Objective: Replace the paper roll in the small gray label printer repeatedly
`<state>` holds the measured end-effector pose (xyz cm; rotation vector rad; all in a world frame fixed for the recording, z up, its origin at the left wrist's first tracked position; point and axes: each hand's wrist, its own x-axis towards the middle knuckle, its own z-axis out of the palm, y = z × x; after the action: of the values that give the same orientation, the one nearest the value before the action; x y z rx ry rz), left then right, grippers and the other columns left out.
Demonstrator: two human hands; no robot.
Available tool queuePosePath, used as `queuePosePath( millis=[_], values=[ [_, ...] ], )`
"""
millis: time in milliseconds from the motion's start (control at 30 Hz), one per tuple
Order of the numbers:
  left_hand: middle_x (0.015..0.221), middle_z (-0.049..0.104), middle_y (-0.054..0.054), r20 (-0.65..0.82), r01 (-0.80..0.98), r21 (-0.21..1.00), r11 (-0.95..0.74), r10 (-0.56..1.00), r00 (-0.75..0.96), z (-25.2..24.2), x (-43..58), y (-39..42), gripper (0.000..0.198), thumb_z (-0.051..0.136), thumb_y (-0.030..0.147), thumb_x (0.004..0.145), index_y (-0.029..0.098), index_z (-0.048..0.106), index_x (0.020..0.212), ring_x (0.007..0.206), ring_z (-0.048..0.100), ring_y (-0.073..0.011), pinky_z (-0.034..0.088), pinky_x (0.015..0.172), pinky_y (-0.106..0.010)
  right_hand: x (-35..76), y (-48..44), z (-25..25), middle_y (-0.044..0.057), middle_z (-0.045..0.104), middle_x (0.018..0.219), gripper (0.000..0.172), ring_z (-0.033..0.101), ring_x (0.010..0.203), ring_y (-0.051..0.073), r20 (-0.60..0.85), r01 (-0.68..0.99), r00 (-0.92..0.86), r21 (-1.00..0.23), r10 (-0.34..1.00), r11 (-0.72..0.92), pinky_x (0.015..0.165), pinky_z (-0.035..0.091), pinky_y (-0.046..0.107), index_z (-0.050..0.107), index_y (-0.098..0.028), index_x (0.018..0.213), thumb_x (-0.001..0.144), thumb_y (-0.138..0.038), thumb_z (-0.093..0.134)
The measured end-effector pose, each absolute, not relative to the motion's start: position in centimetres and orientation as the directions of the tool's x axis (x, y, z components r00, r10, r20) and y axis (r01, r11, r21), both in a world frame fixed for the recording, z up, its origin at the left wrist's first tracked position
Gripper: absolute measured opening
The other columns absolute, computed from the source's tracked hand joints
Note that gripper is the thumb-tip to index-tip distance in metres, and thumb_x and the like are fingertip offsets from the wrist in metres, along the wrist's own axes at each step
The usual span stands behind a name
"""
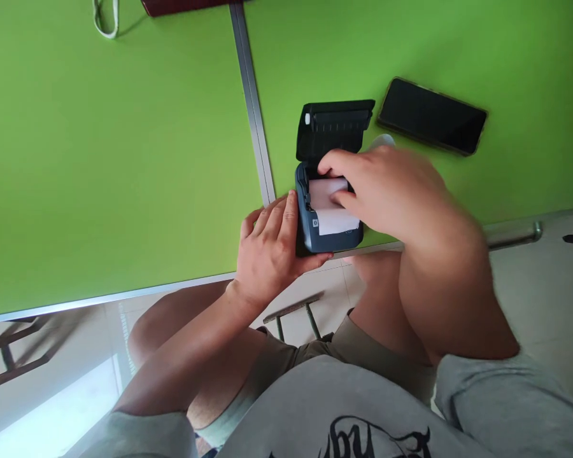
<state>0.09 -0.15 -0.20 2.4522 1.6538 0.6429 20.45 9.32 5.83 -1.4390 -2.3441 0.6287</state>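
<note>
Tabletop (100, 159) in bright green fills most of the view, split by a metal strip (253, 102) running from the far side toward the near edge. The person sits at that near edge with both bare forearms reaching up over it. Their right hand (391, 191), slightly blurred, comes in from the right, its forefinger and thumb closed narrowly on the paper roll (328, 189). Their left hand (267, 251) is wrapped round the left side of the printer (332, 240), fingers curled on top and thumb pressed along the near face, holding it firmly. The printer is a small dark blue-grey box just right of the strip, right at the table's near edge, with its black lid (334, 127) swung open and away. A dark phone (432, 116) lies face up near the lid, to its right. The white roll sits in the open bay, a strip of paper lying over the front. A white cord loop (106, 19) lies far off at the top left.
</note>
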Motion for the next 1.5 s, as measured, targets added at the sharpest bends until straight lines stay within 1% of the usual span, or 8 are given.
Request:
queuePosePath(
  millis=[300, 433, 567, 733, 967, 1233, 1367, 1500],
  values=[
    [0.136, 0.071, -0.025, 0.333, 0.852, 0.288, -0.437, 0.88, 0.339, 0.0, 0.0, -0.1, 0.099, 0.037, 0.084, 0.096, 0.004, 0.049, 0.153, 0.125, 0.069, -0.0338, 0.045, 0.105, -0.043, 21.6, 8.9, 8.1, -0.001, 0.072, 0.08, 0.031, 0.048, 0.059, 0.014, -0.023, 0.698, -0.443, -0.637, 0.896, 0.328, 0.06, 0.031, 0.031, 0.075, -0.029, 0.1, 0.073, -0.015, 0.077],
    [0.132, 0.072, -0.026, 0.338, 0.858, 0.271, -0.436, 0.878, 0.339, 0.1, 0.0, 0.0, 0.105, 0.034, 0.088, 0.094, 0.001, 0.052, 0.149, 0.122, 0.07, -0.0332, 0.045, 0.104, -0.042, 24.1, 8.8, 8.6, 0.001, 0.076, 0.1, 0.036, 0.053, 0.059, 0.013, 0.143, 0.211, -0.25, -0.957, 0.958, 0.198, 0.049, 0.034, 0.031, 0.072, -0.033, 0.109, 0.074, -0.033, 0.085],
    [0.134, 0.071, -0.025, 0.327, 0.861, 0.277, -0.427, 0.884, 0.333, 0.1, -0.1, 0.0, 0.109, 0.036, 0.091, 0.091, 0.002, 0.05, 0.152, 0.123, 0.07, -0.0345, 0.045, 0.103, -0.043, 26.0, 9.9, 5.7, 0.001, 0.069, 0.094, 0.063, 0.047, 0.056, 0.014, 0.095, -0.163, 0.056, -0.981, 0.994, 0.103, 0.042, 0.023, 0.031, 0.063, -0.033, 0.104, 0.056, -0.068, 0.087],
    [0.135, 0.07, -0.025, 0.31, 0.871, 0.26, -0.418, 0.89, 0.335, 0.1, -0.1, 0.1, 0.11, 0.034, 0.091, 0.091, 0.002, 0.048, 0.154, 0.122, 0.069, -0.0351, 0.044, 0.104, -0.044, 27.4, 10.7, 0.9, -0.002, 0.052, 0.07, 0.03, 0.044, 0.056, 0.014, 0.14, 0.245, 0.373, -0.968, 0.917, 0.049, 0.051, 0.035, 0.032, 0.05, -0.028, 0.079, 0.077, -0.045, 0.075],
    [0.136, 0.07, -0.025, 0.293, 0.879, 0.241, -0.411, 0.894, 0.338, 0.1, -0.2, 0.2, 0.111, 0.034, 0.091, 0.091, 0.002, 0.046, 0.156, 0.12, 0.069, -0.0365, 0.046, 0.103, -0.046, 28.9, 10.8, -1.0, 0.006, 0.065, 0.093, 0.022, 0.065, 0.09, 0.027, 0.439, 0.78, 0.077, -0.586, 0.895, 0.22, 0.089, 0.057, 0.05, 0.058, -0.027, 0.093, 0.083, -0.031, 0.076],
    [0.135, 0.07, -0.026, 0.3, 0.877, 0.237, -0.418, 0.89, 0.343, 0.2, -0.1, 0.2, 0.111, 0.034, 0.091, 0.091, 0.0, 0.047, 0.153, 0.119, 0.069, -0.0369, 0.044, 0.103, -0.046, 28.5, 9.1, 0.3, 0.01, 0.065, 0.117, 0.051, 0.065, 0.113, 0.035, 0.579, 0.808, -0.025, -0.468, 0.815, 0.357, 0.097, 0.056, 0.06, 0.056, -0.028, 0.124, 0.079, -0.027, 0.079],
    [0.136, 0.069, -0.026, 0.29, 0.875, 0.252, -0.412, 0.895, 0.338, 0.1, -0.1, 0.0, 0.111, 0.036, 0.091, 0.091, 0.001, 0.046, 0.155, 0.121, 0.068, -0.037, 0.044, 0.105, -0.046, 25.6, 6.7, 1.8, 0.005, 0.064, 0.103, 0.04, 0.067, 0.082, 0.022, 0.608, 0.665, -0.053, -0.57, 0.792, 0.482, 0.067, 0.057, 0.041, 0.055, -0.031, 0.125, 0.088, -0.02, 0.066],
    [0.136, 0.069, -0.026, 0.29, 0.877, 0.254, -0.409, 0.897, 0.334, 0.1, -0.1, 0.1, 0.112, 0.036, 0.092, 0.09, 0.002, 0.046, 0.155, 0.121, 0.069, -0.0369, 0.043, 0.105, -0.046, 23.2, 6.9, 0.8, 0.009, 0.065, 0.116, 0.049, 0.069, 0.105, 0.027, 0.575, 0.676, -0.15, -0.534, 0.805, 0.507, 0.076, 0.063, 0.043, 0.053, -0.031, 0.13, 0.087, -0.009, 0.062]
  ],
)
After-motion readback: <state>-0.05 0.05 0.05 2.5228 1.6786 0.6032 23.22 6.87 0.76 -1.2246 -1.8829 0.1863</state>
